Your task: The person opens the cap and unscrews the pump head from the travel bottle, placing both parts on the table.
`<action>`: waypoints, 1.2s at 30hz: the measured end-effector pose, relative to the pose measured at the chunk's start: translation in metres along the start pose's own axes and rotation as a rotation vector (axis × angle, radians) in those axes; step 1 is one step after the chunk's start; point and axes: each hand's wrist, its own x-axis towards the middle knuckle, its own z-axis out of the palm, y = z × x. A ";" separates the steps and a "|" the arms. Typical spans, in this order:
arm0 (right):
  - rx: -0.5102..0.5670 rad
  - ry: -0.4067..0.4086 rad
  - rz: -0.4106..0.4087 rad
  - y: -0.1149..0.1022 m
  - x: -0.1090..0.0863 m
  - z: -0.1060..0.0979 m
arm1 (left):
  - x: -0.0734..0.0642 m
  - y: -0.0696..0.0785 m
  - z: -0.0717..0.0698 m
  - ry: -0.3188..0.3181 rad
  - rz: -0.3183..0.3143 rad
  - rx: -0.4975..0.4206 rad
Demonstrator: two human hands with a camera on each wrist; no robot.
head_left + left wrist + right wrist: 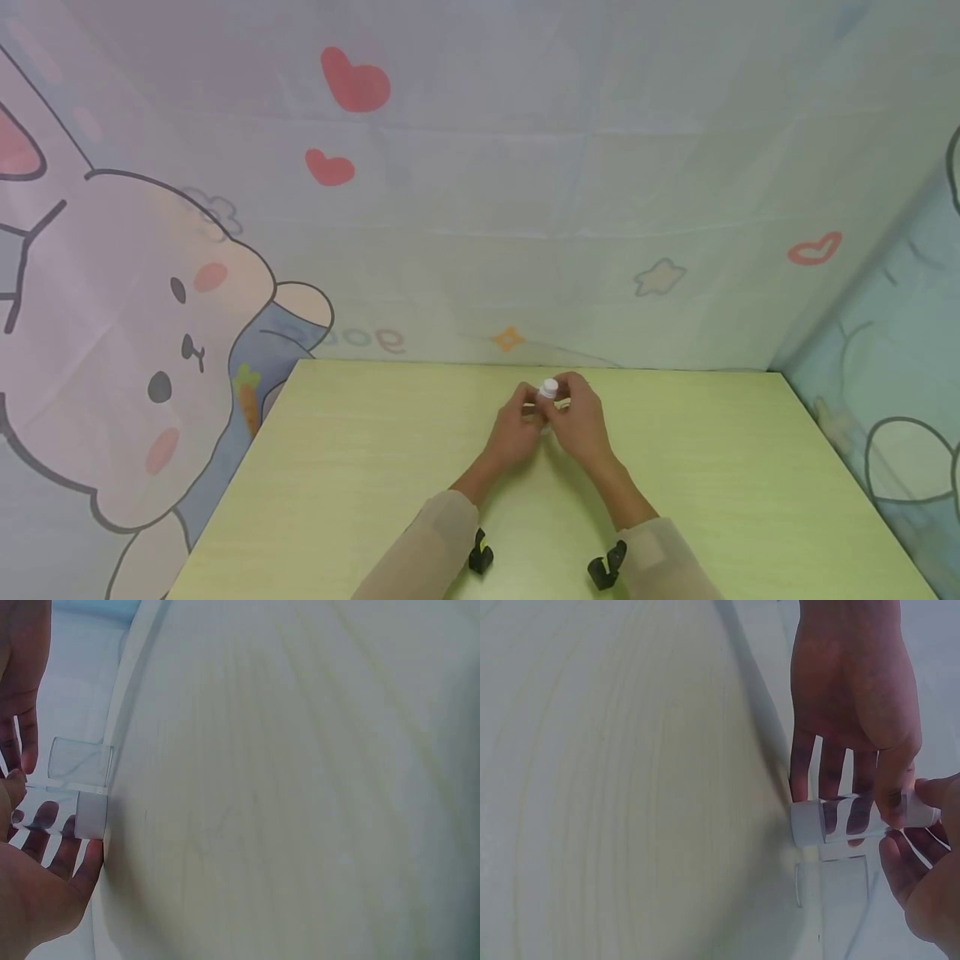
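Note:
A small clear bottle [56, 812] with a white lower end [806, 823] and a white cap [551, 385] stands upright between both hands near the table's far edge. My left hand [516, 429] grips its clear body, several fingers behind it and the thumb in front in the right wrist view. From the right, my right hand [581, 421] pinches the capped top end with thumb and fingers. Just to the right of the bottle is a clear glass cup [81, 761], also visible in the right wrist view; in the head view the hands hide it.
The pale yellow-green wooden table [337, 467] ends at a cloth backdrop [487, 208] printed with a rabbit, hearts and stars. Another printed cloth [915, 333] hangs along the right side. Black clips [481, 557] sit beside both sleeves.

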 end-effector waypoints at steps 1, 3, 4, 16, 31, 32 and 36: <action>0.000 0.002 -0.002 0.000 0.000 -0.001 | 0.000 0.000 0.000 0.001 0.000 -0.002; 0.001 0.001 -0.008 0.001 0.001 -0.002 | 0.000 0.000 0.000 0.002 0.002 -0.007; 0.001 0.000 -0.011 0.001 0.001 -0.003 | 0.000 0.000 0.000 0.000 0.002 -0.011; 0.033 -0.026 -0.047 0.000 0.006 -0.010 | -0.001 0.002 -0.001 -0.022 -0.001 -0.009; 0.033 -0.023 -0.068 -0.003 0.005 -0.013 | -0.002 0.002 0.000 -0.008 -0.005 -0.011; 0.033 -0.019 -0.069 -0.003 0.005 -0.013 | -0.002 0.002 0.000 -0.010 -0.009 -0.012; 0.044 -0.006 -0.066 -0.003 0.006 -0.015 | -0.001 0.002 0.000 -0.019 -0.020 -0.017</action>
